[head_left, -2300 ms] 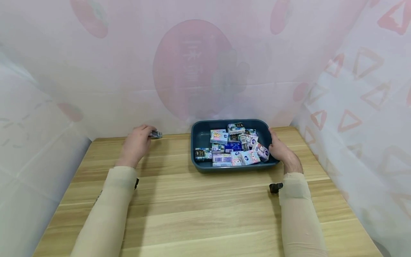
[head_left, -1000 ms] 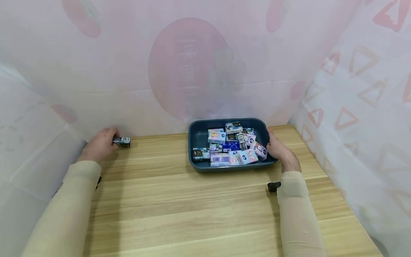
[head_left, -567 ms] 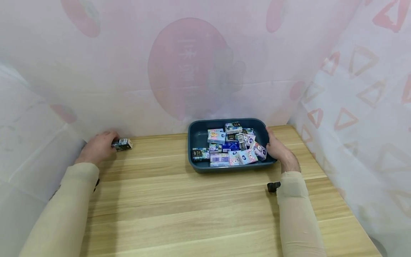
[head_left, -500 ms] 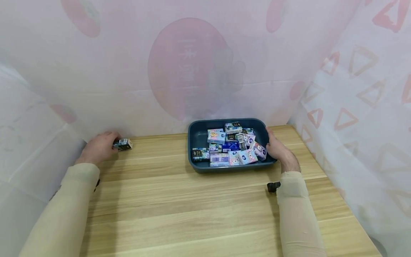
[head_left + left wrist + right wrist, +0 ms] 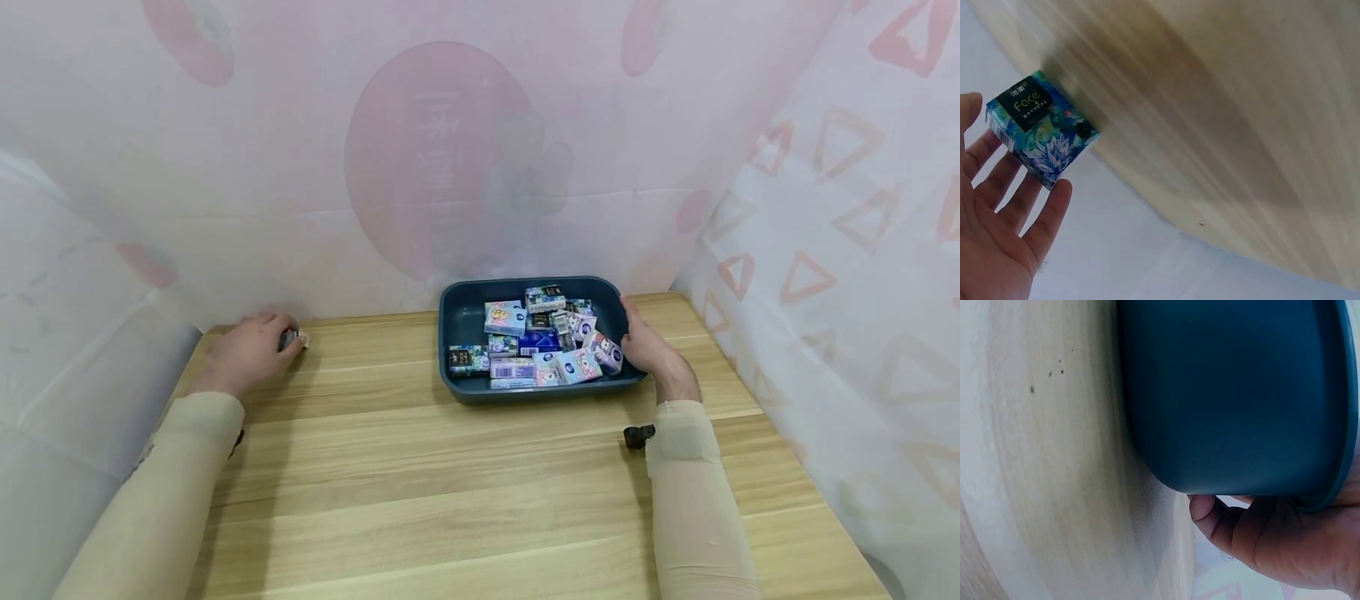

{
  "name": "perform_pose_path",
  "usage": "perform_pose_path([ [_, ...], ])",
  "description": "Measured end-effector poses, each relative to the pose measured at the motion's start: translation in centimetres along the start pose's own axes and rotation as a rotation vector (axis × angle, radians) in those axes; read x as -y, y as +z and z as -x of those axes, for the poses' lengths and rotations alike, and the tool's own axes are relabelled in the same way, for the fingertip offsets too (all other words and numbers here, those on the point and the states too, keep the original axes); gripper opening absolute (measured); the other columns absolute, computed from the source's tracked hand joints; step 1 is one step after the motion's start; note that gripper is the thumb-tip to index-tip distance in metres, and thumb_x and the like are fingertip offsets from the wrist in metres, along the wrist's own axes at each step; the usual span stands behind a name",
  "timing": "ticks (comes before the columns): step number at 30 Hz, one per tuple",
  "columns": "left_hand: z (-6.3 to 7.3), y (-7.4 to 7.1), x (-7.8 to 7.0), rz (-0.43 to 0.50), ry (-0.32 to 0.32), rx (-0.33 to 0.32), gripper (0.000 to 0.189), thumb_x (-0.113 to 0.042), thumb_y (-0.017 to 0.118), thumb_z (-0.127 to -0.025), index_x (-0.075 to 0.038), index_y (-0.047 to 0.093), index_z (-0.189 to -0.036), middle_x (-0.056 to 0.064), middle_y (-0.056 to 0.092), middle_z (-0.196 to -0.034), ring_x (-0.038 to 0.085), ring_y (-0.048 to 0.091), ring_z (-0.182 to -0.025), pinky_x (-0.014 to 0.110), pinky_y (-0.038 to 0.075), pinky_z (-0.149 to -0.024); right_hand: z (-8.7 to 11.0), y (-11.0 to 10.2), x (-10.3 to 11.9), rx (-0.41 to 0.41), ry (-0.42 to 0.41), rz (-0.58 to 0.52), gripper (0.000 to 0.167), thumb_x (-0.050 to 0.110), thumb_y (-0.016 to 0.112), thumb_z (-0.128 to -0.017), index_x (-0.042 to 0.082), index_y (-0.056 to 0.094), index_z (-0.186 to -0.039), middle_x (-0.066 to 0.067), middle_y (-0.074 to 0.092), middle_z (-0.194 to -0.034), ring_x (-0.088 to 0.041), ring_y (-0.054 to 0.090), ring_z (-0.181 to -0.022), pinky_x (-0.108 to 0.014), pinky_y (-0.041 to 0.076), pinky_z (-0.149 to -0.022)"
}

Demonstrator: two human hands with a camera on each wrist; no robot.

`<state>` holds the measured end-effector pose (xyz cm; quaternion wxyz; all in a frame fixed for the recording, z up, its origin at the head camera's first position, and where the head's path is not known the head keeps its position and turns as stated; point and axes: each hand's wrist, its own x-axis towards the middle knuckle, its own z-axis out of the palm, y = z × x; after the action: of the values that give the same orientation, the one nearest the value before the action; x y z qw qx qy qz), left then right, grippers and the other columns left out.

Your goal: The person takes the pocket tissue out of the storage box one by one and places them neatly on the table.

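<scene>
My left hand (image 5: 249, 353) is at the table's far left corner, touching a small tissue pack (image 5: 1042, 128). The pack is blue-green with flowers and a dark "Face" label, and stands at the table's back edge. In the left wrist view, the fingers lie nearly straight along the pack and the thumb is apart from it. Most of the pack is hidden by the hand in the head view. My right hand (image 5: 651, 346) grips the right end of a dark blue plastic tub (image 5: 1235, 400), its fingers bent beneath the rim.
Several small tissue packs (image 5: 540, 340) in blue, purple and floral wrappers lie jumbled inside the tub. The wooden table (image 5: 450, 483) extends in front of it. A pink printed sheet (image 5: 300, 150) hangs behind, and pale sheets close both sides.
The left hand carried the tissue pack left along the back edge to the corner. Lately it has shifted slightly right, covering more of the pack, and its fingers have loosened. The right hand stays put.
</scene>
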<state>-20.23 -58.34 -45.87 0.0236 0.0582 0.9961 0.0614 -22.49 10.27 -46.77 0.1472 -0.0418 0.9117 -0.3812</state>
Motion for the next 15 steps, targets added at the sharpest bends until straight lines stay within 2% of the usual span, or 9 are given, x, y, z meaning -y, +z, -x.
perform_pose_path([
  [3, 0.4, 0.2, -0.2, 0.007, -0.006, -0.005, 0.052, -0.043, 0.063, -0.120, 0.000, 0.067, -0.149, 0.032, 0.069, -0.153, 0.060, 0.069, -0.137, 0.084, 0.059, -0.106, 0.1, 0.0, 0.1, 0.001, 0.000, -0.004, 0.087, -0.003, 0.030, -0.115, 0.007, -0.017, -0.186, -0.040, -0.003, -0.192, -0.061, 0.009, -0.180, -0.075, 0.013, -0.148],
  [8, 0.7, 0.5, 0.2, 0.031, -0.022, 0.009, 0.053, -0.035, 0.066, -0.117, 0.005, 0.065, -0.153, 0.035, 0.065, -0.156, 0.062, 0.066, -0.141, 0.083, 0.056, -0.113, 0.2, 0.0, 0.2, 0.002, 0.006, -0.012, 0.087, -0.003, 0.031, -0.115, 0.008, -0.018, -0.186, -0.039, -0.004, -0.192, -0.061, 0.008, -0.180, -0.075, 0.012, -0.148],
  [15, 0.7, 0.3, 1.1, 0.054, -0.061, 0.017, 0.054, -0.029, 0.069, -0.115, 0.010, 0.061, -0.151, 0.042, 0.061, -0.153, 0.066, 0.062, -0.137, 0.083, 0.057, -0.110, 0.2, 0.1, 0.1, 0.003, 0.005, -0.009, 0.088, -0.003, 0.032, -0.115, 0.007, -0.018, -0.186, -0.041, -0.003, -0.191, -0.063, 0.010, -0.179, -0.076, 0.013, -0.147],
])
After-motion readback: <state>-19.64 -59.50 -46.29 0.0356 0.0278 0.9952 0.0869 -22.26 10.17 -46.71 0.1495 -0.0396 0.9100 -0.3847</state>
